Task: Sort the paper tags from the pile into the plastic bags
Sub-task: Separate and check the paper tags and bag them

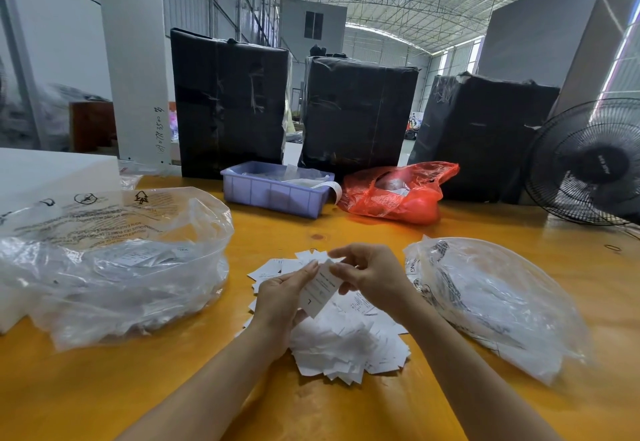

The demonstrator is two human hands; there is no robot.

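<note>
Two bare forearms and hands seen from head cam.

No sleeves were worn on either arm as far as the frame's lower edge; both forearms were shown bare. Left hand [282, 297] and right hand [369, 272] were seen w/o gloves, rings, watch or bands. Fingers were slim, nails kept short and unpainted where visible. No markings, tape or straps were noted on wrists. Rest of the body, incl. any clothing, was not shown.

Above the pile of paper tags [346, 340], the left hand [280, 298] and right hand [370, 276] pinch one tag [320, 290]. Clear plastic bags lie left [114, 267] and right [495, 298] of the pile.
</note>
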